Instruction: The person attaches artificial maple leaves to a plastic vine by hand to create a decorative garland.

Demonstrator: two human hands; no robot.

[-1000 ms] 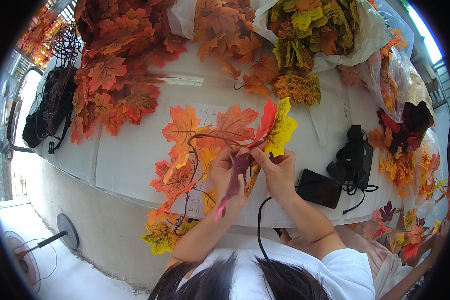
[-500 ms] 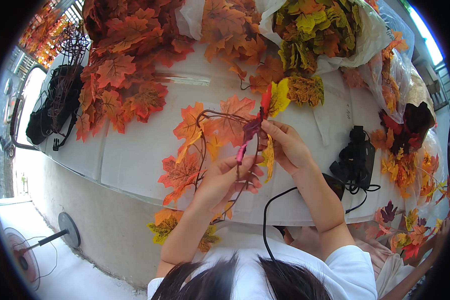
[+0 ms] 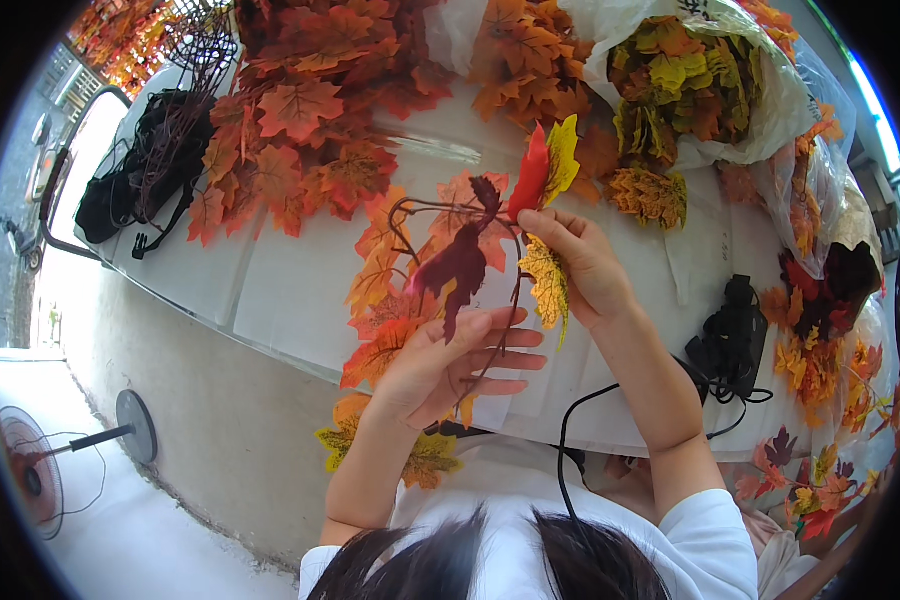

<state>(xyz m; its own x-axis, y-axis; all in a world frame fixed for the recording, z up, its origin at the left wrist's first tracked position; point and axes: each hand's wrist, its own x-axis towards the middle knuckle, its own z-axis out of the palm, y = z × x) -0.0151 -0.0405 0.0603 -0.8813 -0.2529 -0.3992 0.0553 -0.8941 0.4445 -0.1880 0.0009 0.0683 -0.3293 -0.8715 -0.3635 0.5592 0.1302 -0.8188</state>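
My right hand (image 3: 588, 262) pinches a leafy artificial vine at a joint where a red leaf (image 3: 530, 176) and a yellow-green leaf (image 3: 563, 152) stick up. A yellow speckled leaf (image 3: 543, 282) hangs under those fingers. Just left of the joint, a dark purple leaf (image 3: 454, 268) droops loosely from the brown stem. My left hand (image 3: 460, 360) lies open below it, fingers spread, thumb close to the purple leaf's tip; whether they touch I cannot tell. The stem loops left past orange leaves (image 3: 378, 345) and down to green-yellow leaves (image 3: 432, 462) near my left forearm.
Heaped orange-red leaves (image 3: 300, 110) cover the far left of the white table (image 3: 290, 300). A plastic bag (image 3: 790, 100) of green-yellow leaves stands far right. Black devices with cables (image 3: 735, 340) lie right, a black bag (image 3: 150, 165) left. A person's arm (image 3: 838, 550) shows lower right.
The purple leaf, bunched along the stem by my left fingers before, now hangs spread out. My left hand has opened and lowered slightly. The right hand keeps its pinch; the view has shifted.
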